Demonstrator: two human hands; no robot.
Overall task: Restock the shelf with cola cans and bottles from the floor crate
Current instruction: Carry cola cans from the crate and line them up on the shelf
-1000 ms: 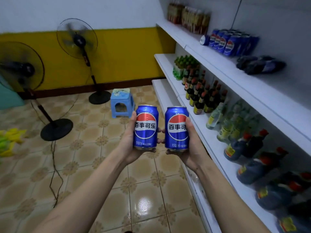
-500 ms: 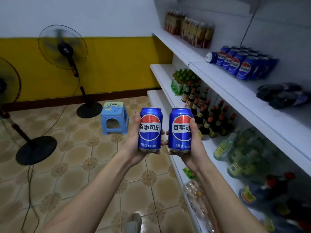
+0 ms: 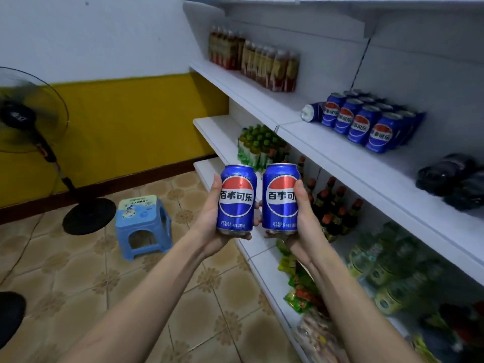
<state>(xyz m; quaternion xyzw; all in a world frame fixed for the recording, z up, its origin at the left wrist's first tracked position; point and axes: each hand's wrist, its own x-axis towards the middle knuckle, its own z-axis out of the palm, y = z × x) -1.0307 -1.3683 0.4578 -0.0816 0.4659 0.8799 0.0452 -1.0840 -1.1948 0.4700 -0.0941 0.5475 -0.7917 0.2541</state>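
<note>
Both hands grip upright blue cola cans: left hand (image 3: 209,218), right hand (image 3: 303,221)

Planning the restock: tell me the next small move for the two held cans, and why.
Probably lift both cans up and right toward the shelf with the cola can group. The left hand grips one blue can and the right hand another, both upright and well below that shelf. Bare shelf shows in front of the group and to its right.

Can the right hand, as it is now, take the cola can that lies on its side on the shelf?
Probably not: the right hand already holds a can, though the toppled can lies unobstructed.
</note>
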